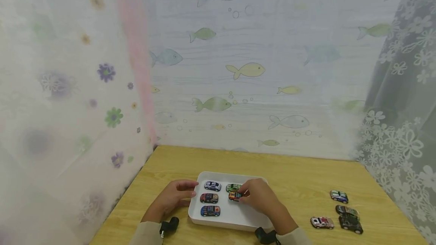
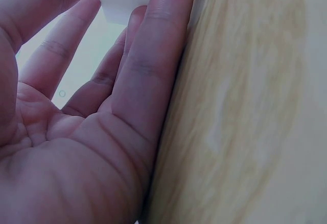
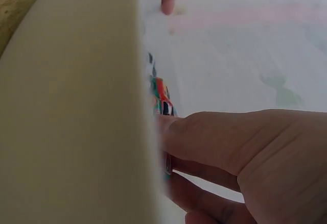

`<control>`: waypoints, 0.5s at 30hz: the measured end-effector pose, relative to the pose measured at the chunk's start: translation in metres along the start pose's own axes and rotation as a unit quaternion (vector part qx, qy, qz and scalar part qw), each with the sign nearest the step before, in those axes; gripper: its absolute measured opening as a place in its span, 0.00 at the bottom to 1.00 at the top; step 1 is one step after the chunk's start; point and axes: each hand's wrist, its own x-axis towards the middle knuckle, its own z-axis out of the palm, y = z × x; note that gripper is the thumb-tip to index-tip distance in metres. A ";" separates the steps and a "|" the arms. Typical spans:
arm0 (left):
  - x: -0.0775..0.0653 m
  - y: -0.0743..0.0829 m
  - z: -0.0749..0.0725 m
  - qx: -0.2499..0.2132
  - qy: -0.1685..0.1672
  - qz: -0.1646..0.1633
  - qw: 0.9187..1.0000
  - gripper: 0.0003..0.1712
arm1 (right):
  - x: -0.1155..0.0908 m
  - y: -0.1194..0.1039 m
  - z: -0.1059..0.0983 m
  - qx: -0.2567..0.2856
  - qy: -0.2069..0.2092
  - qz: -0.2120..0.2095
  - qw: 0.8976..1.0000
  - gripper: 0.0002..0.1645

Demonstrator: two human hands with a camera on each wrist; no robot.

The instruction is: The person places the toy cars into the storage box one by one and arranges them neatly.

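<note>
White tray: it sits on the wood-grain bench point(image 1: 163, 169) at the lower centre of the frame, its floor bare towards its lower right point(image 1: 238, 216).
Left column: three toy cars stand in the tray's left half: a white-and-blue one point(image 1: 212, 186) on top, a dark red one point(image 1: 209, 198) in the middle, a blue-and-orange one point(image 1: 210, 211) lowest.
Right column: a green toy car point(image 1: 233, 187) at the top, and just below it the orange-red toy car point(image 1: 235, 196), in the tray's upper middle; whether those two touch, I can't tell from here.
Right hand point(image 1: 261, 196): thumb and fingertips pinch the orange-red toy car from its right end.
Left hand point(image 1: 173, 196): fingers loosely extended at the tray's left wall, holding no car; they seem to steady it.
Lower right of the frame: four more cars on the bench: a white-green-blue one point(image 1: 339, 196), a dark patterned one point(image 1: 346, 211) close by a black one point(image 1: 351, 224), and a white-and-red one point(image 1: 322, 222).
Step in hand: I'd say setting the orange-red car into the second column, lined up under the green one.
Next move: it calls for squaring the car, then easing the fingertips apart without nudging its green neighbour.
</note>
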 end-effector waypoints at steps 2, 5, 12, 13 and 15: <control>0.000 0.001 0.000 0.000 -0.002 0.002 1.000 0.29 | 0.000 -0.001 0.001 0.001 -0.001 -0.003 1.000 0.09; 0.001 0.001 -0.001 -0.002 -0.006 0.004 1.000 0.29 | 0.000 -0.003 0.002 -0.001 -0.005 -0.004 1.000 0.08; 0.000 0.000 -0.001 0.003 -0.006 0.001 1.000 0.28 | 0.000 -0.005 0.006 -0.005 -0.014 -0.005 1.000 0.08; 0.000 0.000 -0.001 0.004 -0.006 0.001 1.000 0.29 | 0.000 -0.006 0.006 -0.004 -0.016 -0.003 1.000 0.08; 0.000 0.000 -0.001 0.003 -0.005 0.002 1.000 0.29 | 0.000 -0.006 0.007 -0.004 -0.017 0.001 1.000 0.08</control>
